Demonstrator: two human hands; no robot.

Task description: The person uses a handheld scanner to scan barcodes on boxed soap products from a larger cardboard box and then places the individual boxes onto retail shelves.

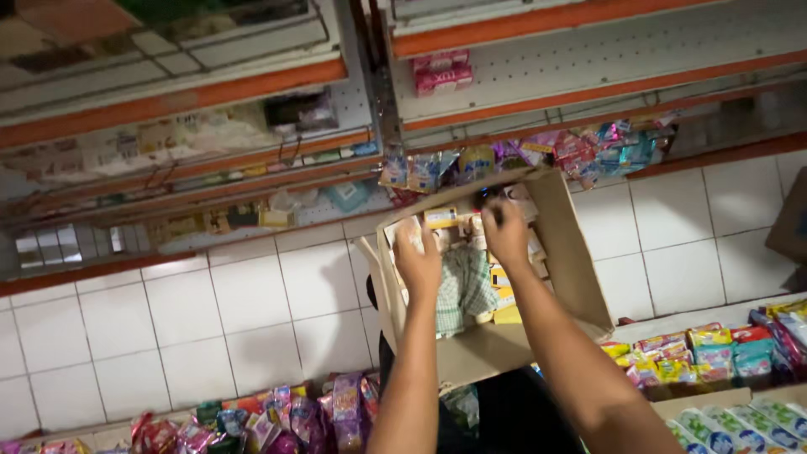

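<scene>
Both my hands are down inside an open cardboard box that stands on the white tiled floor, just in front of the lowest shelf; my left hand lies palm-down over the small yellow and white packets packed in the box, its fingers close together and bent onto them, though I cannot tell whether they grip one; beside it a checked green cloth is tucked among the packets; my right hand reaches deeper toward the box's far end, its fingers curled narrow on something small there, too blurred to name; a row of bright sachets hangs along the shelf edge just behind the box; two pink packs sit on the shelf above; more coloured snack packets lie in trays on my right, and shiny purple ones near my left forearm.
</scene>
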